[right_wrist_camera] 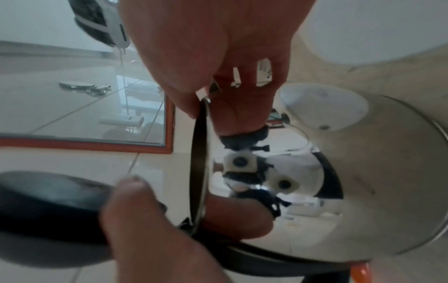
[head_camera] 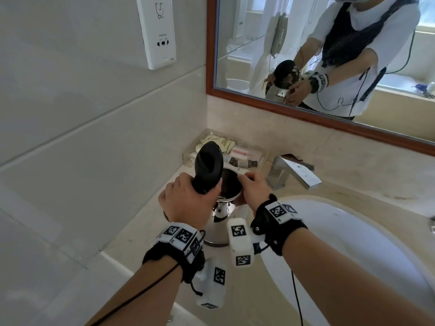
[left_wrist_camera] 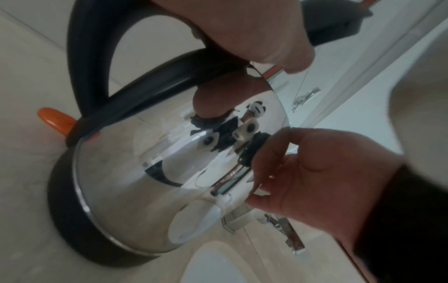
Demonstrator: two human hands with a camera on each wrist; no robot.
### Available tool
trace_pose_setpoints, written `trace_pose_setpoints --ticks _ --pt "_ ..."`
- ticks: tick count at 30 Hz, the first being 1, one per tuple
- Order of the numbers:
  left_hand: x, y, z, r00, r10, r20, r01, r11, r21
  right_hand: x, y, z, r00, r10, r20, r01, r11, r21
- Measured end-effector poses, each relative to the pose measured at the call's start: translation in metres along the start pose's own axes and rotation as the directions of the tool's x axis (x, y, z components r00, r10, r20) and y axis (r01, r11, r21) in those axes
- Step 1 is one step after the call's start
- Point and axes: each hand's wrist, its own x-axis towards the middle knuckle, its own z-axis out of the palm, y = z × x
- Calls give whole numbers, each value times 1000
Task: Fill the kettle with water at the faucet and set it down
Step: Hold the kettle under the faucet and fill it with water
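Note:
The chrome kettle (head_camera: pixel 221 215) stands on the counter just left of the sink, its black lid (head_camera: pixel 208 165) tipped up and its mouth open. My left hand (head_camera: pixel 188 201) grips the black handle at the top. My right hand (head_camera: pixel 254 187) pinches the rim of the mouth on the faucet side. The left wrist view shows the kettle (left_wrist_camera: pixel 145 181) with its handle loop (left_wrist_camera: pixel 89 57), an orange switch (left_wrist_camera: pixel 53 118), my left hand (left_wrist_camera: pixel 242 28) and my right hand (left_wrist_camera: pixel 315 172). In the right wrist view my right hand (right_wrist_camera: pixel 218 47) holds the rim (right_wrist_camera: pixel 200 153) and my left hand (right_wrist_camera: pixel 150 220) holds the handle.
A square chrome faucet (head_camera: pixel 294 172) stands right of the kettle, its spout over the white sink basin (head_camera: pixel 329 231). Behind the kettle lies a clear tray (head_camera: pixel 256 149) of toiletries. A wood-framed mirror (head_camera: pixel 306 55) hangs above, and a wall socket (head_camera: pixel 157 31) is on the left wall.

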Motion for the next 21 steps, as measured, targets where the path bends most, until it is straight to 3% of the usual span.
trace_pose_setpoints --ticks 3,8,15,21 --pt "10 2 -8 993 -19 117 11 998 67 0 4 -3 999 -49 16 50 998 -48" --pt "25 0 -19 951 11 310 -118 936 330 1 8 -8 993 -105 51 111 983 -145" --pt "24 -6 -16 954 88 287 -159 960 233 -2 21 -14 990 -137 -27 130 978 -163" --pt "18 18 -9 939 148 310 -192 974 118 -19 22 -54 981 -179 -69 169 977 -131"
